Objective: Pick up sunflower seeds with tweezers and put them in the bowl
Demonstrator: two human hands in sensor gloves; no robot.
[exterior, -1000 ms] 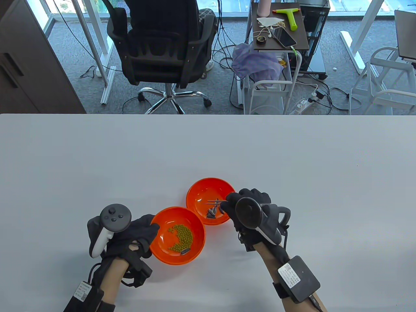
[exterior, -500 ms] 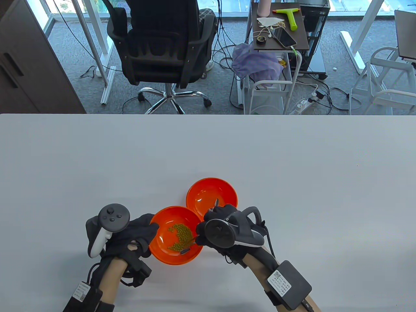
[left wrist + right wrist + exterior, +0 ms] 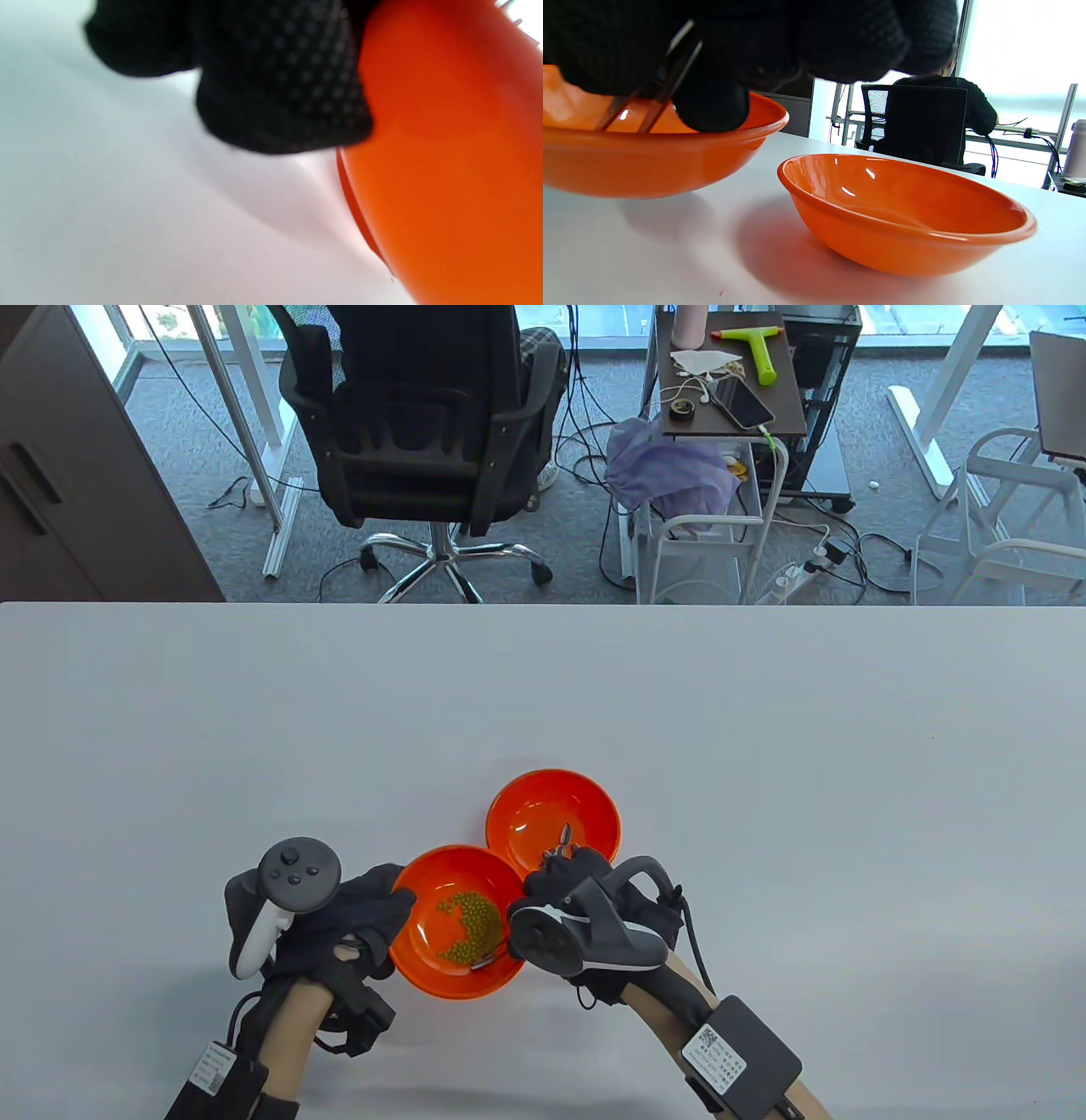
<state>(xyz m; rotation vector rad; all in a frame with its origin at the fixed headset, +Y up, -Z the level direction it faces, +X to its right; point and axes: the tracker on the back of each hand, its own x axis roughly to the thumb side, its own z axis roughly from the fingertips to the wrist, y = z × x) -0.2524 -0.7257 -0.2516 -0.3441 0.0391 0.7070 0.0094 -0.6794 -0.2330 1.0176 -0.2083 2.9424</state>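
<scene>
Two orange bowls stand side by side near the front of the table. The near bowl (image 3: 424,959) holds green peas (image 3: 471,920) and a dark sunflower seed (image 3: 484,960). My left hand (image 3: 382,903) grips its left rim, and its fingers (image 3: 280,84) lie against the bowl's wall (image 3: 445,169). My right hand (image 3: 551,886) pinches metal tweezers (image 3: 562,841). Their tips (image 3: 649,101) reach down into the near bowl (image 3: 649,161). I cannot tell whether they carry a seed. The far bowl (image 3: 543,806) is partly hidden by my right hand; it also shows in the right wrist view (image 3: 903,220).
The white table (image 3: 764,746) spreads around the bowls. Beyond its far edge stand an office chair (image 3: 424,432) and a small cart (image 3: 721,475).
My right hand has moved with the tweezers from the far bowl leftward and toward me to the near bowl, then dipped lower. The left hand has kept its hold on the rim.
</scene>
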